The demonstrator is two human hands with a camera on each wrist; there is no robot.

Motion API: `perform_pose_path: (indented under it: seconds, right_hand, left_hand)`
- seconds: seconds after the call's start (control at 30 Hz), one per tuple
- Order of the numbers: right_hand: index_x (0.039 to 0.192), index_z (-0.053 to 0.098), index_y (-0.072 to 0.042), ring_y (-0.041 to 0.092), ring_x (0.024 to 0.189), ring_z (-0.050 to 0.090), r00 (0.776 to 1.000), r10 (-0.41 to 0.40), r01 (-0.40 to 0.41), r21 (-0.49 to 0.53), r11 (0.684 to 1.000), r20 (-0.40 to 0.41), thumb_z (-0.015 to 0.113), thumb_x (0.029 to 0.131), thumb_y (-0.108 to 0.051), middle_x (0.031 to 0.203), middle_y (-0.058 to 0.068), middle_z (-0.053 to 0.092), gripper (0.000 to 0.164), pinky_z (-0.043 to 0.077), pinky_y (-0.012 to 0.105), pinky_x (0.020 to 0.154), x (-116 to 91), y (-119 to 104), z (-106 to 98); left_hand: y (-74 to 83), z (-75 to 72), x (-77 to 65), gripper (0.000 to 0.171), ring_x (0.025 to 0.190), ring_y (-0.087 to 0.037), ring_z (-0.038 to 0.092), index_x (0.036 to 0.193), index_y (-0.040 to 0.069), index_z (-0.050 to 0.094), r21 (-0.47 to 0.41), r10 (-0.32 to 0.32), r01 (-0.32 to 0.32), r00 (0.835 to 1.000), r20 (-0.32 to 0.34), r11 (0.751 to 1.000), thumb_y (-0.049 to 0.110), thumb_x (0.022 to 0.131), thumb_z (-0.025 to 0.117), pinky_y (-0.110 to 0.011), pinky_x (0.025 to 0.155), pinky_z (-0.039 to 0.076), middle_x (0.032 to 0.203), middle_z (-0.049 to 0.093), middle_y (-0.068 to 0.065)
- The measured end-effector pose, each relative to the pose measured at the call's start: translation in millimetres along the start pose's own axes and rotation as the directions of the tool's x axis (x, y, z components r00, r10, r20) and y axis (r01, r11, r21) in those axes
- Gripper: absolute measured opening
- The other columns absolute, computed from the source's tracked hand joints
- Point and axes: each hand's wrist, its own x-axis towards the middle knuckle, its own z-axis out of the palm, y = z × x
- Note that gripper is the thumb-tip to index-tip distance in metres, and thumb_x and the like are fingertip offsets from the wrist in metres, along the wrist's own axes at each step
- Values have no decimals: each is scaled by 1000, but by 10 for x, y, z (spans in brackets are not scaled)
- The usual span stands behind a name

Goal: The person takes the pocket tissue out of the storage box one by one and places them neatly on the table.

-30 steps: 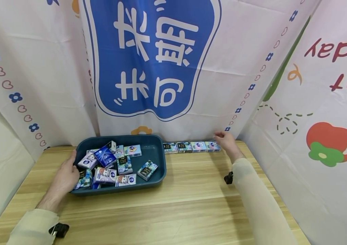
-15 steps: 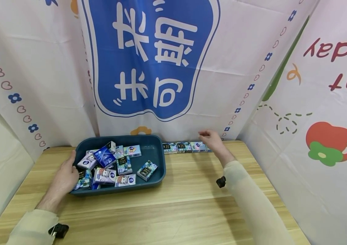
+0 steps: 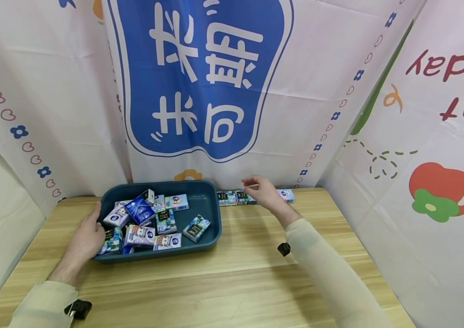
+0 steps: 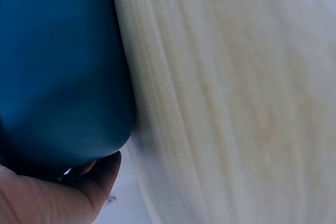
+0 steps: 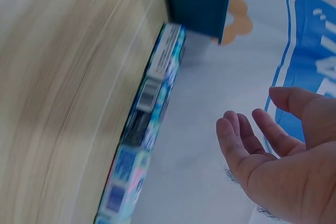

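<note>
My left hand (image 3: 86, 237) holds the left end of a dark teal plastic tub (image 3: 214, 237). In the left wrist view a thumb (image 4: 102, 179) lies against the tub's rounded end. Several tissue packs lie jumbled in the tub, among them a deep-blue pack (image 3: 140, 209), a floral pack (image 3: 197, 228) and a lilac pack (image 3: 140, 234). Over the row of packs along the back wall hovers my right hand (image 3: 266, 193), fingers loosely bent and nothing in them. It hides part of that row; a floral pack (image 3: 227, 197) and a pastel pack (image 3: 287, 195) show on either side.
The wood-grain table (image 3: 232, 282) runs back to a printed cloth (image 3: 297, 114) hung behind it. More cloth (image 3: 432, 136) closes off the right side. The row of packs begins right beside the tub's back right corner.
My right hand has moved left along the row, from above its right end towards the tub, uncovering the rightmost pack. The left hand and the tub have stayed put.
</note>
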Motion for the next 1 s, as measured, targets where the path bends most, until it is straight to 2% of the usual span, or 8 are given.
perform_pose_path:
  seconds: [0.23,0.4,0.63,0.77,0.87,1.0]
  right_hand:
    - [138,65,-12,31,129,69,994,-96,99,-36,994,56,66,105,-22,143,12,68,35,62,44,105,-23,-197,234]
    - [137,66,-10,29,126,70,984,-137,145,-66,987,115,68,103,-20,140,12,69,36,64,40,101,-31,-323,394]
    - [137,68,-15,28,126,68,957,-192,229,-161,960,217,70,102,-25,142,9,68,37,62,41,102,-55,-509,557]
    - [138,67,-18,25,128,68,935,-225,300,-271,915,274,71,102,-26,144,8,67,37,61,38,105,-45,-602,644]
    - [143,65,-21,22,133,65,909,-235,361,-370,856,344,71,102,-28,147,4,64,42,58,37,111,-26,-659,709]
    - [149,60,-24,20,143,57,857,-241,456,-452,767,456,71,102,-28,155,0,59,49,51,38,121,3,-708,810]
  left_hand:
    - [-5,2,2,67,153,-67,9,167,8,-10,9,1,-1,1000,-3,1000,10,108,21,-81,122,15,169,2,-41]
    - [-14,6,9,67,153,-67,11,167,8,-10,13,0,0,1000,-5,1000,10,108,21,-81,122,16,169,3,-41]
    - [-4,-2,7,67,153,-67,11,167,10,-10,12,-13,13,1000,-2,1000,10,108,20,-81,122,16,169,2,-41]
    - [5,-6,8,67,153,-67,11,167,11,-11,14,-26,26,1000,3,1000,10,108,20,-81,121,17,169,3,-41]
    - [8,-9,12,66,152,-67,12,167,11,-10,17,-29,29,1000,3,999,11,108,20,-81,121,18,168,4,-42]
    - [5,-10,14,66,153,-67,12,167,11,-10,17,-28,28,1000,4,999,11,109,20,-81,121,18,169,4,-42]
